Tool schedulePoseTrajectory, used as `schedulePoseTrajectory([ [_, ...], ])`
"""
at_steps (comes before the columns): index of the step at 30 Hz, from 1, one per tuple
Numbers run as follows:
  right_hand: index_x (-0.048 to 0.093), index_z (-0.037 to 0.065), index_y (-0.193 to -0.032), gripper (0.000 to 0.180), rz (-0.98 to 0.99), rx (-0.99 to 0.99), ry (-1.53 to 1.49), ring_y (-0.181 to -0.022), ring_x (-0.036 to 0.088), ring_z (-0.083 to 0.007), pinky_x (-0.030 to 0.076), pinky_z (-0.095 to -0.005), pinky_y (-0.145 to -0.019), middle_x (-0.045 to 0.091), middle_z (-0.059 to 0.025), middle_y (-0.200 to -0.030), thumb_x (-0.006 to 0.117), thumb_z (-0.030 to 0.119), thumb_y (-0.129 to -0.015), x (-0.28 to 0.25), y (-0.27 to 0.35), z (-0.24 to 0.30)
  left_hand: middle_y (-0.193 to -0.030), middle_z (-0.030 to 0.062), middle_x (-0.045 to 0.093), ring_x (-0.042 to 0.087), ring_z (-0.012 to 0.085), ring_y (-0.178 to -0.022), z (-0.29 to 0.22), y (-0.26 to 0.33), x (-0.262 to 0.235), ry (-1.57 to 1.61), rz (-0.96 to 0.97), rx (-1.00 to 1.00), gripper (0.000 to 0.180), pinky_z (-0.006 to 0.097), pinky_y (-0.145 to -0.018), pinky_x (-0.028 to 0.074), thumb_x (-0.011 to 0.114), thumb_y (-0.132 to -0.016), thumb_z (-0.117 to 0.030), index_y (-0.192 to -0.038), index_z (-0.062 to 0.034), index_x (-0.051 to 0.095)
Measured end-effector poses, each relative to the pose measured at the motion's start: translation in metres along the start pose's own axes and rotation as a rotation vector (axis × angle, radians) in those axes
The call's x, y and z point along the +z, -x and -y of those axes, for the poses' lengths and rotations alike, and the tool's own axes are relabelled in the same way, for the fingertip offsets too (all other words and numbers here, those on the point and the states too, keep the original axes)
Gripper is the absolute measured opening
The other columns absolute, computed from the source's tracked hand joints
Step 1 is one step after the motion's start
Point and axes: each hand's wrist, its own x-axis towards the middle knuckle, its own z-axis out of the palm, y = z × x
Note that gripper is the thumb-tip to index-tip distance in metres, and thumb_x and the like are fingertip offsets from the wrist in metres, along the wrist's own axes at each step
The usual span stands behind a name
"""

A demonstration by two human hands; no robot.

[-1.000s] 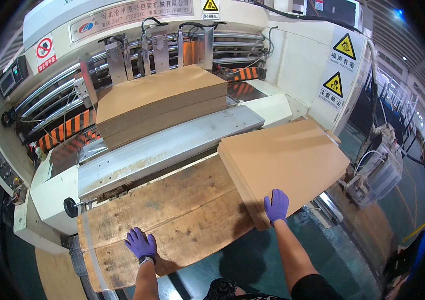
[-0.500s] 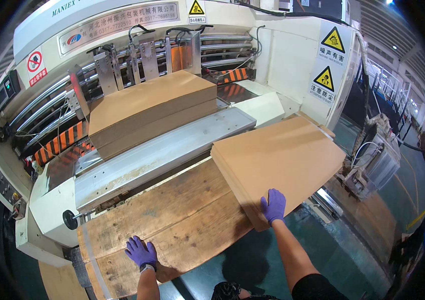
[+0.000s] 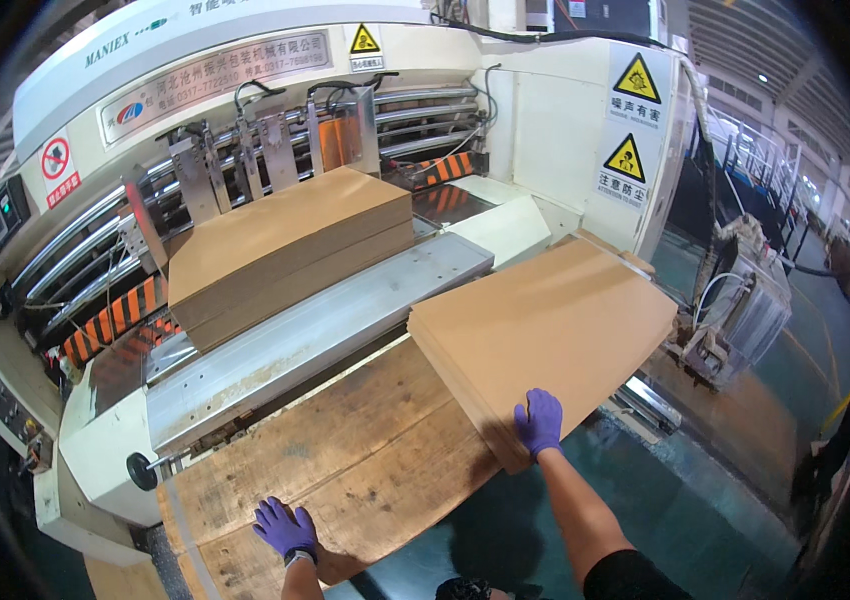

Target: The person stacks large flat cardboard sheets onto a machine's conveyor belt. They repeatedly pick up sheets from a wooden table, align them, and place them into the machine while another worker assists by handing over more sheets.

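Observation:
My right hand point(image 3: 539, 422), in a purple glove, grips the near corner of a stack of flat brown cardboard sheets point(image 3: 545, 335) that lies angled across the right end of a worn wooden table point(image 3: 345, 470). My left hand point(image 3: 285, 528), also gloved in purple, rests flat on the wooden table near its front edge, fingers spread, holding nothing. A second, thicker stack of cardboard sheets point(image 3: 285, 250) sits farther back on the feed bed of a large white machine point(image 3: 245, 60).
A metal ledge point(image 3: 315, 335) runs between the wooden table and the machine's feed bed. Orange and black striped rollers point(image 3: 115, 315) sit at the left. Yellow triangular warning signs point(image 3: 630, 120) hang on the white side panel. Green floor and equipment point(image 3: 735, 310) lie to the right.
My right hand has stayed on the stack's corner while the stack shifted slightly. My left hand slid a little nearer the table's front edge.

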Motion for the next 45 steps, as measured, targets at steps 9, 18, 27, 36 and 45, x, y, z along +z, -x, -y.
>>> schedulePoseTrajectory([
  [9,0.043,-0.002,-0.133,0.08,-0.51,1.124,-0.237,-0.13,0.038,-0.0357,0.027,-0.0436,-0.11,0.043,-0.0226,-0.139,0.075,0.042,-0.074,-0.008,0.054,-0.044,-0.15,0.0202,0.029,0.023,0.0384,-0.139,0.007,0.0,0.008,-0.035,-0.015,-0.011,0.078,0.055,-0.112,0.014,0.051,-0.082,-0.047,-0.145,-0.0055,0.031],
  [18,0.052,0.004,-0.127,0.056,-0.007,1.19,-1.832,-0.1,0.062,-0.0262,0.051,-0.0404,-0.088,0.063,-0.0108,-0.116,0.054,0.048,-0.093,0.024,0.069,-0.053,-0.15,0.0198,0.029,0.025,0.0392,-0.138,0.009,0.003,0.007,-0.057,-0.043,0.01,0.075,0.054,-0.112,0.015,0.049,-0.084,-0.048,-0.144,-0.0057,0.033],
  [27,0.053,0.002,-0.127,0.065,0.153,1.319,-1.6,-0.098,0.061,-0.0259,0.05,-0.0402,-0.087,0.06,-0.0102,-0.117,0.063,0.052,-0.086,0.007,0.067,-0.039,-0.15,0.0188,0.03,0.026,0.0358,-0.139,0.012,0.003,0.005,-0.119,-0.033,-0.024,0.072,0.055,-0.111,0.018,0.046,-0.085,-0.046,-0.144,-0.0076,0.032],
  [36,0.043,0.007,-0.133,0.054,0.27,1.281,-1.691,-0.111,0.056,-0.0232,0.046,-0.0418,-0.096,0.055,-0.0087,-0.125,0.062,0.036,-0.091,-0.095,0.217,0.064,-0.145,0.0238,0.034,0.031,0.0357,-0.136,0.008,-0.011,0.046,0.242,0.089,0.154,0.062,0.046,-0.11,0.025,0.051,-0.093,-0.036,-0.142,-0.0005,0.035],
  [45,0.038,0.007,-0.138,0.059,0.605,1.766,-1.661,-0.121,0.048,-0.0223,0.041,-0.0395,-0.104,0.049,-0.0065,-0.133,0.065,0.027,-0.09,-0.19,0.271,0.166,-0.134,0.0145,0.045,0.051,0.0268,-0.115,-0.116,0.06,-0.01,1.609,0.85,-0.33,0.071,0.04,-0.097,0.045,0.057,-0.094,-0.034,-0.143,-0.0027,0.018],
])
